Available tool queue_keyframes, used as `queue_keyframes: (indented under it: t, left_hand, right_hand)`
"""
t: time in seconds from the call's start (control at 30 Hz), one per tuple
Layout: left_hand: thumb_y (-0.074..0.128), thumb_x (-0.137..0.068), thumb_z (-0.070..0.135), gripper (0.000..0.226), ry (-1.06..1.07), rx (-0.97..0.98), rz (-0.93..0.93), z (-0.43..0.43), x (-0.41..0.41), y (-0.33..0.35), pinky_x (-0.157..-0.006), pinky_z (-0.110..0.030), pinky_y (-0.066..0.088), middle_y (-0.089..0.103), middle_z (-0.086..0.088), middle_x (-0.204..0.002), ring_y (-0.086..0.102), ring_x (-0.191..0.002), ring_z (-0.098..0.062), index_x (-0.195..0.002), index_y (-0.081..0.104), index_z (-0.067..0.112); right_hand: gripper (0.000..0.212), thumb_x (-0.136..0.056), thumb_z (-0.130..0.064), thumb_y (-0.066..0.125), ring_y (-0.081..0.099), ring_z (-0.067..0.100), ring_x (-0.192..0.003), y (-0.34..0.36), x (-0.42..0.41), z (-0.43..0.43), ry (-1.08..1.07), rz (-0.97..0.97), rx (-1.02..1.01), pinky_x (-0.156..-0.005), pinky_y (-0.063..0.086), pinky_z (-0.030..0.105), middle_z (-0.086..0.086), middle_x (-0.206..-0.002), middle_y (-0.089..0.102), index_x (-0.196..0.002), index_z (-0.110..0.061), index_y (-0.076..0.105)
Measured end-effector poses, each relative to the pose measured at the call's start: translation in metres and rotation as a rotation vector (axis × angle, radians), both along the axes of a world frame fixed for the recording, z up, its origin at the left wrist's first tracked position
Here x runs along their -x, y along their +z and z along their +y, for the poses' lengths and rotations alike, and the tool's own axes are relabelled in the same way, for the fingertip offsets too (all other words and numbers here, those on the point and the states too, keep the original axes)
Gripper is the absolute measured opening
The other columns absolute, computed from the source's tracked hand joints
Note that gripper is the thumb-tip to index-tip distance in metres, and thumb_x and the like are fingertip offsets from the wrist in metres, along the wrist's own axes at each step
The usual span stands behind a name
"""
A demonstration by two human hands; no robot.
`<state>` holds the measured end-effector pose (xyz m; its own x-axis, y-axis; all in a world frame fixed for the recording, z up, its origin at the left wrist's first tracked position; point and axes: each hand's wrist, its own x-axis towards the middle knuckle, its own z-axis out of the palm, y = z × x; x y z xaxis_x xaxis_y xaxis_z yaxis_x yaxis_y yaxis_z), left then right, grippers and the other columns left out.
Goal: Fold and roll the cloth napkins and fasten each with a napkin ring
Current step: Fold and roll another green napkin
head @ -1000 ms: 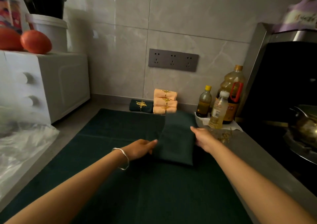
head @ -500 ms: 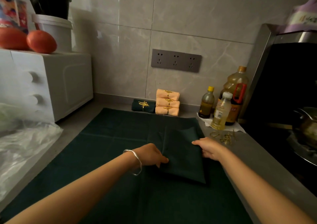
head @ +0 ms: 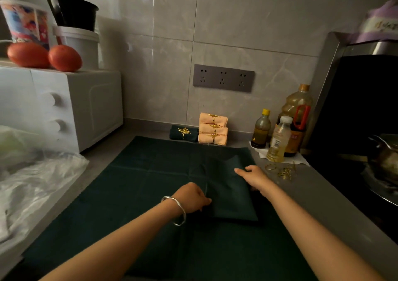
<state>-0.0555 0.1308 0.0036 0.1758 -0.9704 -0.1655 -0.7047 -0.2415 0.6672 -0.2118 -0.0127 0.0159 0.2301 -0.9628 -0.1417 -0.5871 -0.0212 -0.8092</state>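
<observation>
Left hand (head: 191, 198): fingers curled, fingertips pinching the left edge of the folded napkin (head: 231, 196) near its lower corner.
Left wrist: silver bangle (head: 177, 212) hangs loosely around it.
Right hand (head: 255, 177): fingers straight and relaxed, palm down, resting on the right edge of the folded napkin; forefinger points left across the fabric. It grips nothing.
Folded napkin: dark green, folded into a long rectangle, lying flat between the two hands, long side running away from the person.
Under it: spread green cloth (head: 140, 183), same colour, opened flat on the grey counter (head: 318, 205), creases showing as a grid.
Loose napkin rings (head: 282, 170): small gold heap on the bare counter just right of the right hand, not touching the cloth. Number cannot be told.
Finished rolls: three peach napkins (head: 213, 128) stacked against the wall, each with a gold ring; one rolled green napkin (head: 184, 133) with a gold ring just left of the stack.
Right rear: three bottles (head: 279, 139) standing on white paper; beyond them a metal pot (head: 385, 158) on the stove.
Wall: grey socket strip (head: 223, 78) above the rolls.
Left: white oven (head: 64, 108) with two tomatoes (head: 64, 57) on top; clear plastic bag (head: 32, 183) in front of it.
</observation>
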Motion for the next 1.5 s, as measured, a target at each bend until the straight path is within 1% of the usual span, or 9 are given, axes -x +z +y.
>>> queue_keyframes:
  t: [0.1, 0.23, 0.37, 0.43, 0.6, 0.73, 0.87, 1.13, 1.5]
  left_hand:
    - [0.056, -0.092, 0.032, 0.029, 0.008, -0.014, -0.003, 0.001, 0.001, 0.003, -0.061, -0.016, 0.042, 0.056, 0.004, -0.067, 0.052, -0.062, -0.004, -0.066, 0.057, 0.018]
    - [0.058, -0.088, 0.042, 0.042, 0.015, 0.032, -0.238, 0.008, 0.011, 0.005, -0.091, -0.032, 0.045, 0.057, -0.007, -0.111, 0.056, -0.101, -0.017, -0.114, 0.052, 0.01]
    - [0.042, -0.096, 0.041, 0.067, -0.165, 0.311, -0.7, 0.014, 0.028, -0.004, -0.117, -0.035, 0.009, 0.012, -0.005, -0.156, 0.011, -0.143, -0.024, -0.15, 0.008, 0.021]
    - [0.031, -0.101, 0.036, 0.058, -0.291, 0.257, -0.717, 0.011, 0.03, -0.008, -0.115, -0.034, -0.009, -0.002, 0.0, -0.159, -0.006, -0.146, -0.02, -0.151, 0.004, 0.024]
    - [0.017, -0.102, 0.041, 0.053, -0.331, 0.062, -0.622, 0.006, 0.022, -0.021, -0.116, -0.035, -0.008, -0.001, 0.003, -0.159, -0.004, -0.146, -0.016, -0.151, 0.003, 0.027]
    - [0.026, -0.088, 0.069, 0.079, -0.374, 0.0, -0.532, 0.009, 0.017, -0.018, -0.117, -0.036, -0.008, -0.009, 0.006, -0.157, -0.008, -0.145, -0.014, -0.15, -0.002, 0.028]
    - [0.042, -0.09, 0.059, 0.079, -0.431, 0.006, -0.502, 0.01, 0.01, -0.008, -0.117, -0.034, -0.002, -0.005, 0.003, -0.158, -0.004, -0.146, -0.016, -0.151, 0.001, 0.028]
    - [0.035, -0.1, 0.034, 0.053, -0.422, 0.076, -0.53, 0.024, 0.015, -0.003, -0.117, -0.033, 0.008, 0.008, 0.005, -0.158, 0.007, -0.145, -0.015, -0.149, 0.013, 0.032]
    - [0.041, -0.095, 0.047, 0.065, -0.643, 0.171, -0.687, 0.08, 0.027, 0.003, -0.116, -0.031, 0.004, 0.008, 0.002, -0.158, 0.006, -0.145, -0.016, -0.15, 0.008, 0.036]
  right_hand:
    - [0.047, -0.091, -0.041, 0.056, 0.06, 0.021, -0.088, 0.002, 0.01, 0.013, -0.016, 0.22, 0.235, -0.079, 0.053, 0.036, 0.004, -0.108, 0.058, -0.127, -0.014, 0.043]
    - [0.038, -0.096, -0.033, 0.048, 0.047, 0.016, -0.124, -0.006, 0.028, 0.049, 0.24, 0.201, 0.541, -0.102, 0.037, 0.028, -0.002, -0.136, 0.047, -0.133, -0.021, 0.047]
    - [0.05, -0.101, -0.039, 0.032, 0.007, 0.007, -0.145, -0.018, 0.038, 0.077, 0.473, 0.463, 0.516, -0.119, 0.005, 0.03, -0.01, -0.157, 0.012, -0.149, -0.026, 0.022]
    - [0.054, -0.102, -0.041, 0.025, -0.005, 0.004, -0.144, -0.026, 0.043, 0.081, 0.518, 0.585, 0.468, -0.118, -0.004, 0.03, -0.01, -0.158, 0.001, -0.151, -0.026, 0.009]
    - [0.058, -0.101, -0.047, 0.013, -0.015, 0.002, -0.142, -0.037, 0.053, 0.086, 0.56, 0.707, 0.368, -0.117, -0.01, 0.031, -0.01, -0.157, -0.015, -0.15, -0.025, -0.008]
    - [0.073, -0.094, -0.062, 0.016, -0.016, 0.004, -0.142, -0.034, 0.053, 0.087, 0.581, 0.701, 0.344, -0.118, -0.009, 0.031, -0.008, -0.156, -0.017, -0.15, -0.025, -0.01]
    - [0.088, -0.085, -0.073, 0.027, -0.014, 0.006, -0.143, -0.025, 0.057, 0.087, 0.625, 0.681, 0.279, -0.116, -0.005, 0.03, -0.009, -0.157, -0.016, -0.15, -0.026, -0.009]
    - [0.065, -0.093, -0.045, 0.048, 0.005, 0.001, -0.143, -0.029, 0.073, 0.093, 0.595, 0.533, 0.533, -0.112, -0.004, 0.019, -0.013, -0.158, 0.009, -0.149, -0.034, 0.017]
    - [0.064, -0.091, -0.034, 0.057, 0.004, -0.011, -0.136, -0.036, 0.107, 0.119, 0.734, 0.556, 0.656, -0.113, -0.002, 0.016, -0.022, -0.153, 0.015, -0.142, -0.046, 0.02]
